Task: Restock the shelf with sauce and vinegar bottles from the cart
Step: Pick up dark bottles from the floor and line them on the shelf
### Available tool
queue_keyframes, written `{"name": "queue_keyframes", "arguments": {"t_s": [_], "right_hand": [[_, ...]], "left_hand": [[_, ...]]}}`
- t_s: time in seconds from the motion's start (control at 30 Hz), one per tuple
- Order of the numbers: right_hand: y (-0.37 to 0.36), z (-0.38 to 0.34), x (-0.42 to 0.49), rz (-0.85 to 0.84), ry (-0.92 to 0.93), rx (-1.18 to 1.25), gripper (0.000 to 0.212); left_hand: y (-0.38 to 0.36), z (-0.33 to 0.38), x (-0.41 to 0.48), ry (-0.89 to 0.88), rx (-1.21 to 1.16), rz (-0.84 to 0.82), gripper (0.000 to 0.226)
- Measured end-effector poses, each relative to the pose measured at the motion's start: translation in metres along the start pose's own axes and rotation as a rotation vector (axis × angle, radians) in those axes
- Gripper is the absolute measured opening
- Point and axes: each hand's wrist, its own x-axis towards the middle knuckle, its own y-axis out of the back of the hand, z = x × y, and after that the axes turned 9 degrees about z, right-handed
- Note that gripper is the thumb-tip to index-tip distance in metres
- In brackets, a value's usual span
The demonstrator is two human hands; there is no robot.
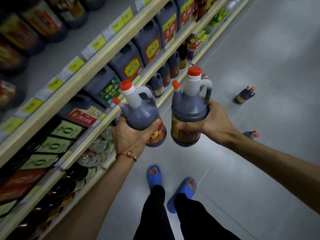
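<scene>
left hand [129, 135] grasps 1st bottle [142, 115] | right hand [213, 122] grasps 2nd bottle [188, 108] | floor bottles [244, 97]: 2

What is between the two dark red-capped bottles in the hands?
Nothing: the left dark red-capped plastic bottle and the right bottle are apart. The head view shows mainly grey floor behind the gap.
</scene>
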Motion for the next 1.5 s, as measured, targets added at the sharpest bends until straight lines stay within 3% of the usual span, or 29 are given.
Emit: {"name": "queue_keyframes", "arguments": {"t_s": [0.17, 0.43, 0.6, 0.77, 0.97, 1.2, 1.3, 1.5], "right_hand": [[-0.027, -0.052, -0.016, -0.028, 0.033, -0.034, 0.086], [-0.077, -0.108, -0.019, -0.025, 0.078, -0.091, 0.070], [-0.104, -0.132, -0.005, 0.014, 0.121, -0.080, 0.082], [-0.122, -0.154, 0.031, -0.004, 0.164, -0.069, 0.076], [-0.125, -0.172, 0.096, -0.135, 0.288, -0.168, 0.091], [-0.114, -0.191, 0.163, -0.278, 0.391, -0.261, 0.078], [-0.113, -0.201, 0.182, -0.320, 0.428, -0.273, 0.066], [-0.123, -0.211, 0.192, -0.359, 0.409, -0.206, 0.064]], "left_hand": [[0.062, 0.017, -0.005, 0.024, 0.035, 0.038, 0.085], [0.129, 0.025, 0.011, 0.031, 0.084, 0.151, 0.076], [0.147, 0.019, 0.039, 0.044, 0.110, 0.222, 0.090], [0.156, 0.029, 0.068, 0.060, 0.065, 0.246, 0.090], [0.145, 0.034, 0.099, 0.115, 0.128, 0.408, 0.086], [0.114, 0.056, 0.114, 0.234, 0.098, 0.604, 0.089], [0.110, 0.063, 0.117, 0.251, 0.094, 0.640, 0.090], [0.115, 0.065, 0.129, 0.219, 0.098, 0.681, 0.093]]}}
